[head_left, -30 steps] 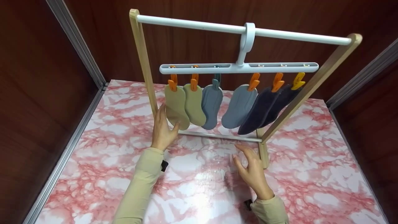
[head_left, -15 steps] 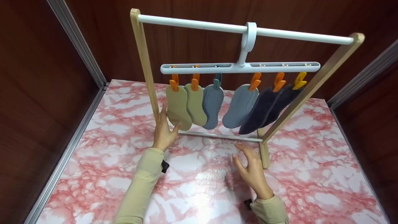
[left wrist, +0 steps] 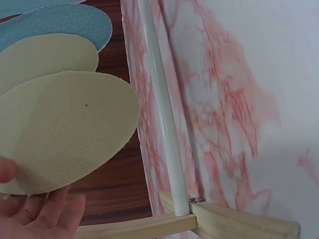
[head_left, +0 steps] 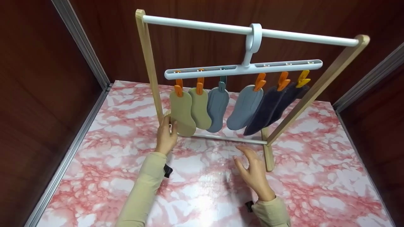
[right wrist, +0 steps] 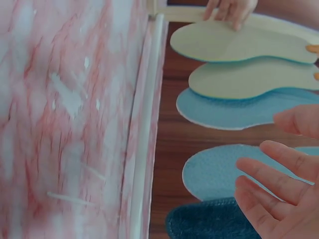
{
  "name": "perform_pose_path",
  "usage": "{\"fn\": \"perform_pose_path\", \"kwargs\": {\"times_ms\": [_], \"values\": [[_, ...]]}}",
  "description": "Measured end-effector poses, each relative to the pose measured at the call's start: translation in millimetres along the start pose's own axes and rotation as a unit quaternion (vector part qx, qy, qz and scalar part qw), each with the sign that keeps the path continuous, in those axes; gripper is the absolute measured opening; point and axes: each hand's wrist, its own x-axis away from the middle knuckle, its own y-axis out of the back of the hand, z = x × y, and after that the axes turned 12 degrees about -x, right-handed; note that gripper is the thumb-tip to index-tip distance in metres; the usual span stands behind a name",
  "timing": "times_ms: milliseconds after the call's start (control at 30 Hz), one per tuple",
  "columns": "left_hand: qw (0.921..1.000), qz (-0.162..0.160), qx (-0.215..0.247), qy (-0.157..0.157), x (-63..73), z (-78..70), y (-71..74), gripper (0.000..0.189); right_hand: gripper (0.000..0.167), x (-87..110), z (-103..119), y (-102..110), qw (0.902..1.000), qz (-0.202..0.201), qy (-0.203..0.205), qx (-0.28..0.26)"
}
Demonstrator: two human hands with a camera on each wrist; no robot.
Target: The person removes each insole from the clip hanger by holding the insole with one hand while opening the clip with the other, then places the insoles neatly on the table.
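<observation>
Several insoles hang by clothespins from a white clip hanger (head_left: pixel 274 67). At the left end is a beige-green insole (head_left: pixel 183 115), held by an orange clothespin (head_left: pixel 178 91). My left hand (head_left: pixel 166 135) pinches its left edge; in the left wrist view the thumb is in front and the fingers behind. Beside it hang another beige-green insole (head_left: pixel 200 110) and a grey-blue insole (head_left: pixel 217 110). Past a gap come a second grey-blue insole (head_left: pixel 245 108) and two dark insoles (head_left: pixel 265 110). My right hand (head_left: pixel 254 173) hovers low before the rack, fingers apart, holding nothing.
The hanger hooks over the white top rod (head_left: pixel 202 26) of a wooden-sided rack (head_left: pixel 148 63). A lower rod (head_left: pixel 227 138) joins its sides near the pink marbled table (head_left: pixel 110 151). Dark wood-look panels (head_left: pixel 104 28) enclose the table.
My left hand has closed on the leftmost insole's edge and moved slightly down. That insole sits lower, and the hanger now tilts, left end down. My right hand has barely moved.
</observation>
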Motion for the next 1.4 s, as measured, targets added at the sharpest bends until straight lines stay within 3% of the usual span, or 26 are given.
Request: {"fn": "perform_pose_path", "kwargs": {"times_ms": [300, 533, 733, 967, 1400], "values": [[0.9999, -0.013, 0.001, 0.008, 0.0, -1.2, 1.6, 0.02, 0.037, -13.0, 10.5, -9.8, 0.999, 0.023, 0.009, -0.036], [0.9994, -0.035, -0.003, -0.006, 0.7, -0.7, 1.7, 0.016, 0.038, -42.4, 29.6, -17.5, 0.9967, 0.03, 0.034, -0.068], [0.9985, -0.054, -0.007, -0.003, 1.1, 0.6, 1.0, 0.015, 0.036, -69.9, 46.5, -24.4, 0.9908, 0.025, 0.016, -0.132], [0.9988, -0.048, -0.006, 0.009, 3.8, 1.8, 1.0, 0.017, 0.036, -88.4, 54.8, -30.5, 0.9829, 0.021, 0.008, -0.183], [0.998, -0.062, -0.01, -0.003, 6.0, 3.0, -1.8, 0.016, 0.036, -108.3, 64.3, -34.2, 0.9788, 0.025, 0.008, -0.203]]}}
